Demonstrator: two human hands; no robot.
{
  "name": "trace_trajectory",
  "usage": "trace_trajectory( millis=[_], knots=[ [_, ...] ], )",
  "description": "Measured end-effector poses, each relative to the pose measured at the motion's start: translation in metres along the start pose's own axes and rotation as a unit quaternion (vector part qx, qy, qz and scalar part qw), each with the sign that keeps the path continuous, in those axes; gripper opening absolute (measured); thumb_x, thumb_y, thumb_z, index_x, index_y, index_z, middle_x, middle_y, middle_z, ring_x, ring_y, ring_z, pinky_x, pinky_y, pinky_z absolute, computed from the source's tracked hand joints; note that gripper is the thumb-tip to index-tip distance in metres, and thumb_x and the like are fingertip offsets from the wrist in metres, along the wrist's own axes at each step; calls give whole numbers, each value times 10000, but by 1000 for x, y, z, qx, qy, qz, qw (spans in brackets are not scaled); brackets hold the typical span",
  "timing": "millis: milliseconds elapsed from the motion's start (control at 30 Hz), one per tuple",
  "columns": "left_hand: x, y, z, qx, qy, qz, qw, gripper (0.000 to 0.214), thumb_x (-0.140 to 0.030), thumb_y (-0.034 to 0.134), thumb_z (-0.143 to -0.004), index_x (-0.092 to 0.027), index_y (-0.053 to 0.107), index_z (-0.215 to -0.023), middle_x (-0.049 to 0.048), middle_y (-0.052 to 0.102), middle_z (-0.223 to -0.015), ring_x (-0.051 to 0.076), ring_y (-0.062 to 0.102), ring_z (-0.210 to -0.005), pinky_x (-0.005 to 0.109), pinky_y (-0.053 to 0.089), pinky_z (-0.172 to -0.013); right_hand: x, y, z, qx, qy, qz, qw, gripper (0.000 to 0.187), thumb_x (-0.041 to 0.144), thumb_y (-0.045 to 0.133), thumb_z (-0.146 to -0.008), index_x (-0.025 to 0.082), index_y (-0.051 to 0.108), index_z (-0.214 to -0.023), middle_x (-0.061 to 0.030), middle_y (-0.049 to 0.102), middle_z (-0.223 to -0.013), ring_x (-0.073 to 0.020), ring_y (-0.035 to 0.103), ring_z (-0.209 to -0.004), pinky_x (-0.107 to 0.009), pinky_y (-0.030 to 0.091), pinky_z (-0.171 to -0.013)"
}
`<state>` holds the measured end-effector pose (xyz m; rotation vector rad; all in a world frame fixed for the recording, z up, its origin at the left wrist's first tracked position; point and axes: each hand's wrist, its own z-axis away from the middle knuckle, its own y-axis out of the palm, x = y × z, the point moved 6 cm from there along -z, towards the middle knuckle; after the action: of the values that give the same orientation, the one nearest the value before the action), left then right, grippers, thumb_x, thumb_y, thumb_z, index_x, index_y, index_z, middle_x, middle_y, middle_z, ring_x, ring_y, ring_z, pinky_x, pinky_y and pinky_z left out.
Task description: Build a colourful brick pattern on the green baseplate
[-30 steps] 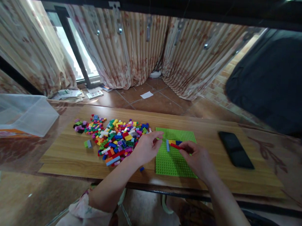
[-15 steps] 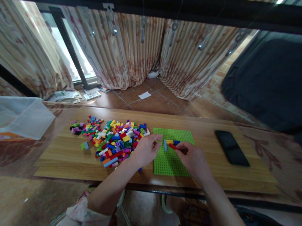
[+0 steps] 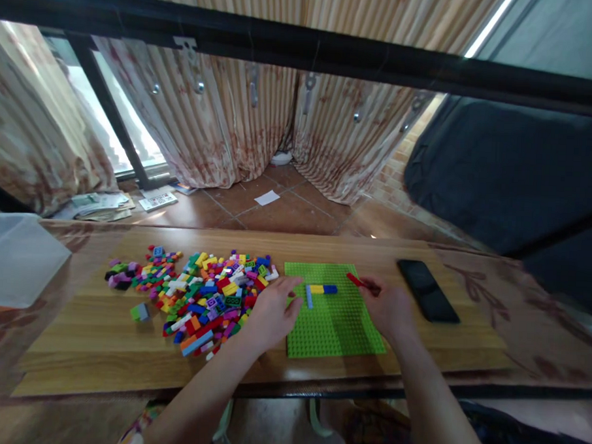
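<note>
On the green baseplate (image 3: pixel 335 332) sit a light blue brick (image 3: pixel 309 297), a yellow brick (image 3: pixel 317 289) and a dark blue brick (image 3: pixel 330 289), joined in an L-like outline. My right hand (image 3: pixel 385 308) pinches a red brick (image 3: pixel 355 279) by one end, above the plate's right side and apart from the other bricks. My left hand (image 3: pixel 275 313) hovers at the plate's left edge, fingers apart, with nothing visible in it. Just left of that hand lies a loose pile of mixed coloured bricks (image 3: pixel 209 303).
A black phone (image 3: pixel 428 290) lies on the wooden board (image 3: pixel 118 365) to the right. At the far left stands a translucent plastic bin (image 3: pixel 24 256). A green and grey brick (image 3: pixel 139 312) lies apart from the pile. A dark bar (image 3: pixel 284 41) crosses the upper view.
My right hand has moved right with the red brick, away from the joined bricks. My left hand stays near the plate's left edge. The camera view has shifted.
</note>
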<state>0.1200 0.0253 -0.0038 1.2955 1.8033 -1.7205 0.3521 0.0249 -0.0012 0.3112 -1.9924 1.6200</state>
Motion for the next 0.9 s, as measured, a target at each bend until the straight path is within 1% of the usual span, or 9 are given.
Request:
trace_trajectory(
  millis=[67, 200, 300, 467, 567, 700, 800, 900],
  knots=[
    [-2, 6, 1, 14, 12, -13, 1000, 391, -125, 513, -809, -151, 559, -1196, 106, 631, -1122, 186, 627, -930, 357, 514, -870, -3, 2, 1, 16, 14, 21, 1000, 225, 210, 562, -786, 162, 702, -956, -76, 729, -861, -213, 667, -778, -310, 474, -702],
    [-4, 15, 2, 39, 11, -28, 999, 415, -138, 517, -817, -139, 526, -1232, 129, 601, -1189, 220, 591, -1051, 386, 495, -921, 10, 14, 11, 52, 0, 42, 998, 194, 206, 575, -783, 190, 709, -923, -53, 730, -819, -195, 663, -761, -281, 450, -682],
    [-3, 19, 2, 48, -1, -32, 998, 431, -142, 519, -818, -133, 509, -1249, 132, 602, -1187, 228, 587, -1062, 390, 493, -927, 16, 20, 15, 68, -4, 54, 996, 173, 216, 599, -771, 219, 712, -902, -28, 721, -763, -176, 648, -700, -265, 427, -643],
    [-1, 24, 3, 49, -5, -40, 998, 454, -156, 521, -818, -144, 486, -1271, 127, 611, -1166, 229, 594, -1052, 390, 494, -923, 15, 25, 14, 98, -9, 33, 995, 204, 190, 629, -736, 220, 708, -922, -19, 719, -787, -164, 644, -721, -259, 433, -671],
    [1, 26, 4, 50, -5, -33, 998, 474, -158, 522, -815, -160, 471, -1286, 115, 623, -1144, 216, 612, -1003, 382, 503, -904, 15, 25, 13, 98, -14, 19, 995, 182, 221, 600, -773, 204, 711, -916, -27, 721, -790, -162, 644, -713, -261, 438, -667],
    [4, 27, 4, 54, -17, -25, 998, 494, -167, 517, -818, -155, 448, -1307, 123, 620, -1159, 217, 618, -987, 391, 504, -899, 16, 25, 11, 91, -24, 8, 995, 228, 243, 515, -834, 199, 714, -935, -42, 733, -826, -174, 656, -752, -276, 451, -698],
    [5, 27, 4, 57, -22, -12, 998, 530, -160, 511, -816, -152, 411, -1336, 129, 617, -1175, 218, 621, -985, 394, 505, -895, 15, 25, 8, 84, -21, 14, 996, 247, 261, 505, -839, 200, 718, -949, -50, 739, -843, -182, 661, -745, -287, 459, -697],
    [6, 28, 3, 55, -22, 6, 998, 582, -141, 500, -813, -161, 349, -1374, 122, 621, -1182, 209, 626, -975, 388, 505, -894, 14, 26, 5, 74, -20, 16, 997, 259, 269, 505, -839, 192, 725, -952, -70, 740, -909, -196, 668, -798, -295, 468, -721]
  ],
)
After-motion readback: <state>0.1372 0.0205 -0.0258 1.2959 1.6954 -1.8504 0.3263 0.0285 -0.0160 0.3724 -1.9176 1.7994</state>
